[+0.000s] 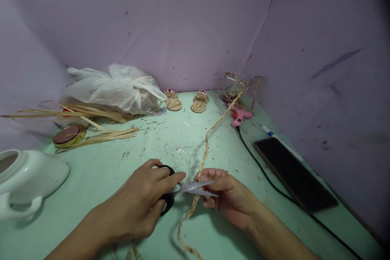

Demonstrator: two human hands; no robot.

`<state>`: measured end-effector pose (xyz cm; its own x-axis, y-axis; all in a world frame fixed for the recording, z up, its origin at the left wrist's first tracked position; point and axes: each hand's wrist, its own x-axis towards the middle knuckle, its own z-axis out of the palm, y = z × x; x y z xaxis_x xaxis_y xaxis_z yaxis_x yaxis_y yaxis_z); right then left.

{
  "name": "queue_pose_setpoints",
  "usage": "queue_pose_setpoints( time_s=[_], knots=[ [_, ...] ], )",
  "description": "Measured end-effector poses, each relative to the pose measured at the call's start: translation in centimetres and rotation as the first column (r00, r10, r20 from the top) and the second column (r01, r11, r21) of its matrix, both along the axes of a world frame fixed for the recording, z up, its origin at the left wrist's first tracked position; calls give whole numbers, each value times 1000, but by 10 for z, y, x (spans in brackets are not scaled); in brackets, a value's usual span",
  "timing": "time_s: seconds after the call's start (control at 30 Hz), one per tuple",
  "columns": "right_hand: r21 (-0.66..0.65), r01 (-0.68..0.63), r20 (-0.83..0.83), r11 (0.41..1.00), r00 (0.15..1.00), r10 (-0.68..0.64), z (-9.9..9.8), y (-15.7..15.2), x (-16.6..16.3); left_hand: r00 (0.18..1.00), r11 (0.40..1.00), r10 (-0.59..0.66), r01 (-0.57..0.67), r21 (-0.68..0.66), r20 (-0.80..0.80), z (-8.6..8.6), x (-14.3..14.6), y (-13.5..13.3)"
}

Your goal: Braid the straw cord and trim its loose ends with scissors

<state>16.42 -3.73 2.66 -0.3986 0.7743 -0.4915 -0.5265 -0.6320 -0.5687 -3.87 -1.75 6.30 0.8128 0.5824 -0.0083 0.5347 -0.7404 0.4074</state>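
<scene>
My left hand (146, 197) grips a pair of scissors (185, 188) with black handles. Their blades are parted and point right, lying across a braided straw cord (206, 146). The cord runs from the back right down past my right hand (227, 197) and on toward the near edge. Fingers of my right hand are closed around the cord at the blades, partly behind them. Two small woven straw sandals, a left one (173, 101) and a right one (199, 102), stand at the back with red and white beads.
A white plastic bag (112, 87) and dry straw strips (100, 136) lie at the left, near a white ceramic pitcher (39, 176). On the right are a pink glue gun (240, 113), its black cable (258, 174), a phone (292, 172) and a white pen (282, 142). Walls bound the back and sides.
</scene>
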Motion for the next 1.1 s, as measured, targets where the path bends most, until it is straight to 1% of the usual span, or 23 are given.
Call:
queue_pose_setpoints(
  time_s=[0.33, 0.43, 0.57, 0.63, 0.73, 0.8, 0.83, 0.9, 0.93, 1.0, 1.07, 1.1],
  knots=[
    [-2, -9, 35, 1000, 999, 9, 0, -1, -3, 995, 999, -35, 35, 1, -93, 4, -4, -2],
    [-5, -9, 37, 1000, 999, 9, -1, -1, -2, 994, 999, -31, 33, 11, -107, 3, -4, -2],
    [-11, -14, 43, 1000, 999, 14, 0, -1, -3, 993, 999, -42, 41, -14, -108, 0, -5, 0],
    [-10, -14, 38, 1000, 999, 14, 0, -1, -3, 995, 999, -46, 43, -30, -91, -1, -5, 0],
    [-7, -14, 17, 1000, 1000, 14, 0, -1, -3, 999, 996, -37, 35, -85, -19, 1, -6, -1],
    [-14, -12, 7, 1000, 1000, 12, -1, -1, -2, 998, 990, 15, -7, -143, 58, 5, -6, -1],
    [-21, -9, 7, 1000, 1000, 9, -1, -1, -2, 992, 983, 69, -50, -176, 104, 7, -6, -1],
    [-31, 0, 15, 1000, 1000, 0, -1, -1, -2, 957, 947, 228, -176, -269, 177, 11, -5, -2],
    [-32, 5, 19, 999, 1000, -4, -1, -1, -2, 929, 909, 318, -243, -337, 190, 12, -3, -2],
    [-29, 11, 17, 1000, 1000, -11, -1, -1, -1, 866, 802, 469, -335, -495, 173, 12, 1, -3],
    [-25, 10, 11, 1000, 1000, -10, -1, -1, -1, 821, 697, 550, -352, -624, 151, 9, 7, -5],
    [-24, 11, 8, 1000, 1000, -11, -1, -1, -1, 808, 660, 569, -338, -671, 153, 7, 11, -7]
  ],
)
